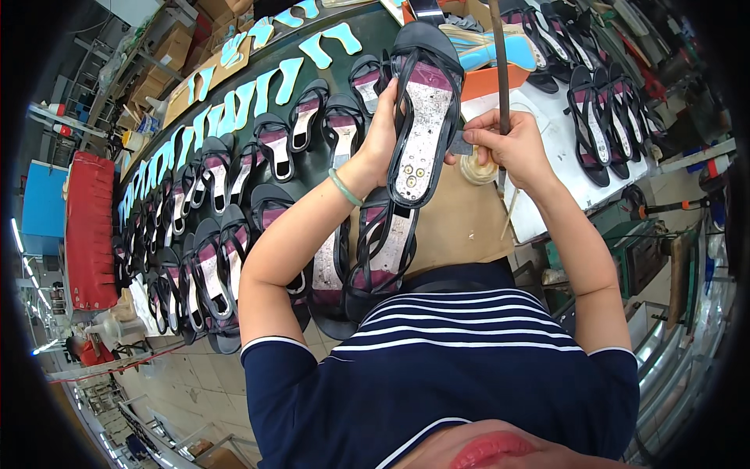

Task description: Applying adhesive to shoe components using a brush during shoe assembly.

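Observation:
A black strappy sandal [428, 117] is held up in front of me, its white and purple inside facing up and several round metal heads showing at the heel. My left hand [380, 139], a pale green bangle [344, 187] on its wrist, grips the sandal by its left side. Thumb and fingers of my right hand [508, 148] pinch a small dark grey flat piece [461, 144] close to the sandal's right edge; whether it touches cannot be made out. Just below that hand is a round pale tub [478, 168].
Rows of similar sandals [211, 180] cover the dark green table at left, with light blue insoles [242, 102] behind them. An upright metal rod [501, 62] stands by my right hand. An orange box [496, 82] holds more insoles. Further sandals [598, 129] lie on a white surface at right.

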The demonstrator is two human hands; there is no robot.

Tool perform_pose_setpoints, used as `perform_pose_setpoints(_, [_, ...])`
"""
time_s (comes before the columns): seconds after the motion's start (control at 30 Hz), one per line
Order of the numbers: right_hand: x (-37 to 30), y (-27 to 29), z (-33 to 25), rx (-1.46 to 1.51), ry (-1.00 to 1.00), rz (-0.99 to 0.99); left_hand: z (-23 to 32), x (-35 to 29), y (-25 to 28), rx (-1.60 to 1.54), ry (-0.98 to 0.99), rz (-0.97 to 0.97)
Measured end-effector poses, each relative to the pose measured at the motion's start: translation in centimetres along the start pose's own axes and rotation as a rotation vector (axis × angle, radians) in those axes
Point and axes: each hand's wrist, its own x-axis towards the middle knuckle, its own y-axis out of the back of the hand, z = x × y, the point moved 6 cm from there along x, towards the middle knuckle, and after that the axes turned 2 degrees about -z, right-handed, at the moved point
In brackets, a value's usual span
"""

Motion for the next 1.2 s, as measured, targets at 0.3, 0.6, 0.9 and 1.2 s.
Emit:
perform_pose_setpoints(0.3, [0.4, 2.8, -2.2, 0.052, 0.068, 0.137, 0.4, -0.6, 0.9, -0.059, 0.01, -0.066])
perform_pose_setpoints(0.6, [2.5, 1.5, -1.8, 0.113, 0.081, 0.188, 0.5, 2.6, -0.2, -0.086, -0.065, -0.054])
perform_pose_setpoints(0.9, [1.6, 4.4, -8.2, -0.143, 0.299, -0.045, 1.3, 4.7, 2.1, 0.098, -0.063, 0.13])
perform_pose_setpoints(1.2, [1.8, -4.9, -7.4, -0.579, 0.393, -0.668, 0.4, 4.7, 1.8, 0.142, 0.016, 0.101])
